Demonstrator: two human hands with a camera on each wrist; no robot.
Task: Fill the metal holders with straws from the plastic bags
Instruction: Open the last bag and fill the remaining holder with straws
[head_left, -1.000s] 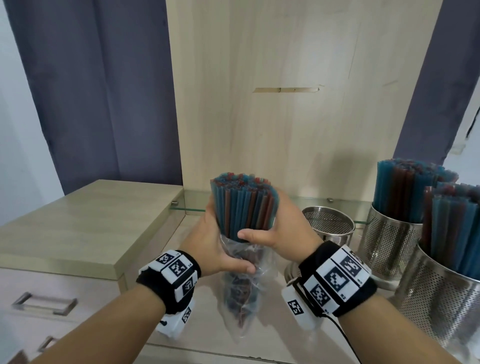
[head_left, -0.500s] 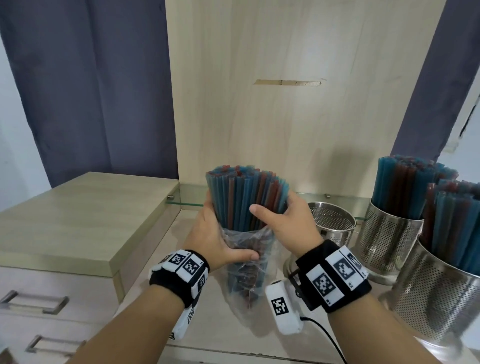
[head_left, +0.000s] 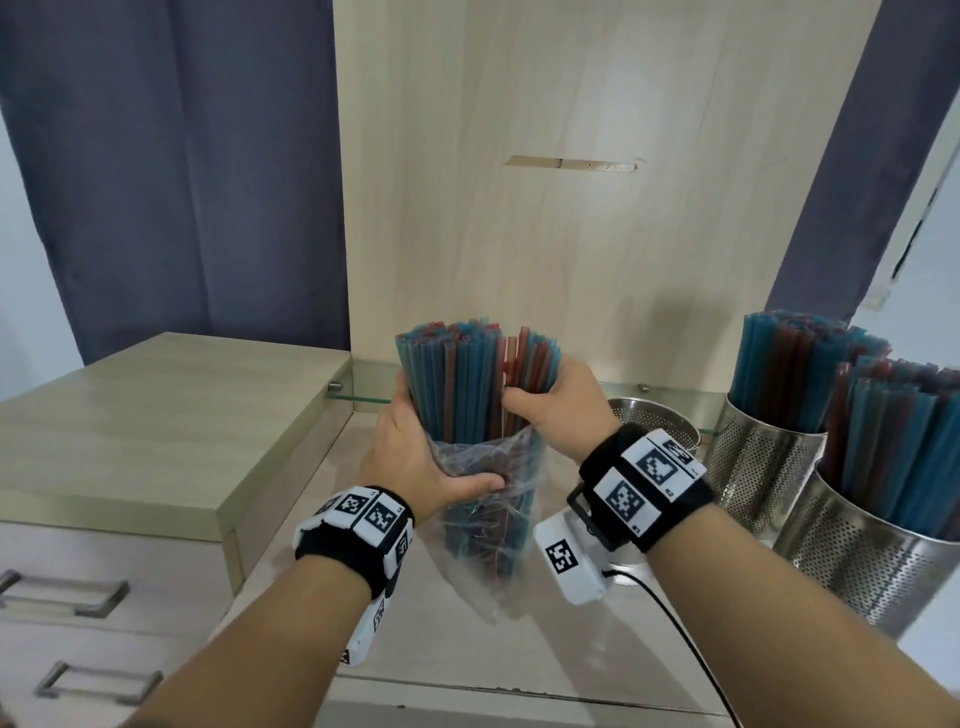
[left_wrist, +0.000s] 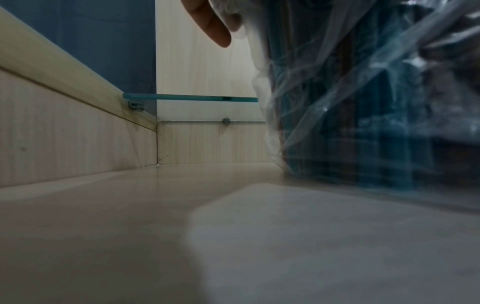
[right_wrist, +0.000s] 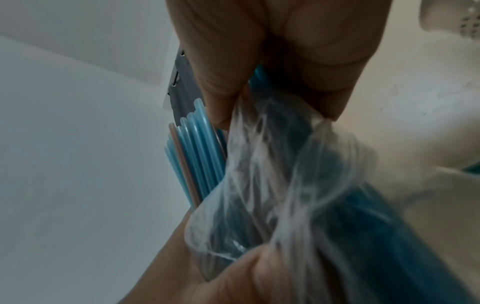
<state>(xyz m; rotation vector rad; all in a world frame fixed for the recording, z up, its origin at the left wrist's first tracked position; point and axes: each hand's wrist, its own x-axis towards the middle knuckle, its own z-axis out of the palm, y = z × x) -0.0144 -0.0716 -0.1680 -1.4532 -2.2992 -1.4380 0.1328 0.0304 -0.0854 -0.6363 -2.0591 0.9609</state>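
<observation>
A bundle of blue and red straws stands upright in a clear plastic bag on the counter. My left hand grips the bag and bundle from the left, thumb across the front. My right hand grips a right-hand portion of the straws above the bag's rim, its thumb dug into the bundle. An empty perforated metal holder stands just behind my right wrist. The right wrist view shows straws and crumpled bag under my fingers. In the left wrist view the bag rests on the counter.
Two perforated metal holders packed with straws stand at the right. A raised wooden cabinet top with drawers lies to the left. A glass shelf runs along the back panel. A cable trails from my right wrist.
The bag has slid further down the bundle, baring more straw length. My right thumb has pushed into the straws, splitting off the red ones on the right. The head view has shifted slightly.
</observation>
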